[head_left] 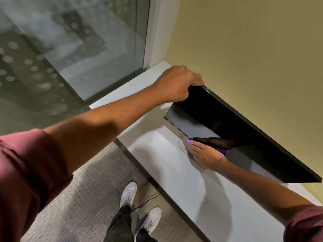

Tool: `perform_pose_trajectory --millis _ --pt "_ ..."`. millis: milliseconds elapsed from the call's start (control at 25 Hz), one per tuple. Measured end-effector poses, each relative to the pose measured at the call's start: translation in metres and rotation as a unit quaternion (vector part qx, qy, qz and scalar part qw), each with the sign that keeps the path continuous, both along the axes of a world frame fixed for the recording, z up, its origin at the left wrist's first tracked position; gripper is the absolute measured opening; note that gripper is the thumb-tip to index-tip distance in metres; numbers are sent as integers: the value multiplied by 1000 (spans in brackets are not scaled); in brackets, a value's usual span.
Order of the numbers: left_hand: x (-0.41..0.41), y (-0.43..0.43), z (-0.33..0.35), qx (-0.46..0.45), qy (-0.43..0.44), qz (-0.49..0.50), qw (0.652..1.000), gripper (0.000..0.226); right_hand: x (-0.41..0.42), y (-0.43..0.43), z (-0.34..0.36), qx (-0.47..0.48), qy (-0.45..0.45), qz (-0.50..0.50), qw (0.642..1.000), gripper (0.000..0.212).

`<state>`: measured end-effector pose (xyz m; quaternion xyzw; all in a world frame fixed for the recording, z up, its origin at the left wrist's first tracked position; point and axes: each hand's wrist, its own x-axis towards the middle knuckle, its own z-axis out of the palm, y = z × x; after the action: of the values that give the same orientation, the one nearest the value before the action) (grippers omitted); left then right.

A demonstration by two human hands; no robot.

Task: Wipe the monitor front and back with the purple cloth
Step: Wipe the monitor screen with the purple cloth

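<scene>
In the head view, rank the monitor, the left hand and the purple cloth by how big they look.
Largest: monitor.
Next: left hand.
Smallest: cloth, mostly hidden under the right hand.

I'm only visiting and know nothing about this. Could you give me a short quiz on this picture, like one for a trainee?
1. True or false: the left hand grips a top corner of the monitor.
2. Which hand presses the cloth on the screen? A) left B) right C) both
3. Fill in: the monitor stands on a ____ desk.
Key: 1 true; 2 B, the right hand; 3 white.
</scene>
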<state>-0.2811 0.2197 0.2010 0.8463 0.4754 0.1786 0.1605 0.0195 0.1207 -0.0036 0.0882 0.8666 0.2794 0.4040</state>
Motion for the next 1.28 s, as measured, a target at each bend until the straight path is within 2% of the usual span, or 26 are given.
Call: perform_pose_trajectory --millis 160,400,480,680,840,960,1160,1280 --pt "7 -8 8 4 22 53 998 81 44 -17 -12 0 -17 20 1000 58" --pt "34 -12 14 31 60 100 993 52 116 -46 -9 -55 -59 -16 997 51" --pt "39 -17 13 32 72 104 991 48 138 -57 -9 -60 -44 -27 997 52" --pt "40 -24 10 18 80 119 989 55 169 -78 -1 -54 18 -54 997 56" --pt "38 -26 9 -3 51 122 991 59 179 -87 16 -94 -44 -89 991 53" --pt "35 -26 9 -2 38 122 992 62 193 -93 23 -138 -40 -123 982 46" --pt "34 -26 11 6 36 115 993 67 209 -116 45 -129 2 -142 981 48" --pt "33 -27 17 -1 55 104 993 73 207 -133 62 -103 60 -170 978 47"
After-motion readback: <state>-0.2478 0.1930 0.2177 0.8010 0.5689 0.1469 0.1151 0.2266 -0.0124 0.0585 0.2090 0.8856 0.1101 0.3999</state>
